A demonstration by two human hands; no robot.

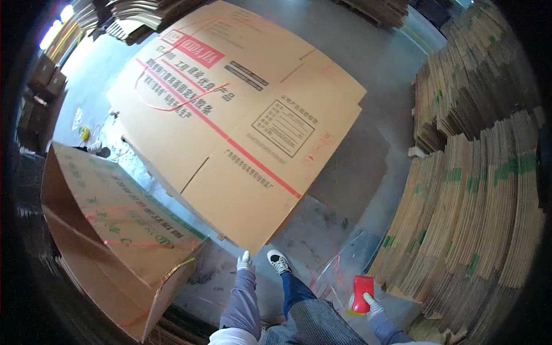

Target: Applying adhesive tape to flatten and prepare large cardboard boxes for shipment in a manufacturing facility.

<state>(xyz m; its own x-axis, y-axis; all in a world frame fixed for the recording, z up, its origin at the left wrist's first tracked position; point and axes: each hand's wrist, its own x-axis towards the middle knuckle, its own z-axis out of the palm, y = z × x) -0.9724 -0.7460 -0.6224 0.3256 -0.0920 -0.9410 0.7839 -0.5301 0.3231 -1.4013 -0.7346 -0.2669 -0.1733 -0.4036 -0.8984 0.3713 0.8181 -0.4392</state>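
Observation:
A large stack of flattened cardboard boxes [253, 115] with red and black print fills the middle, its near corner pointing toward me. My left hand [245, 262], in a white glove, is just beside that corner with its fingers stretched out. Whether the fingertips touch the cardboard is hard to make out. At the lower right, my gloved right hand [375, 305] grips a red tape dispenser [362, 292], with a bit of yellow showing under it.
An upright opened cardboard carton [123, 213] with green print stands at left. Tall stacks of folded cardboard [460, 207] with green marks line the right side. Red plastic strapping [339, 261] lies loose on the grey floor [368, 149]. More cardboard is piled at the back.

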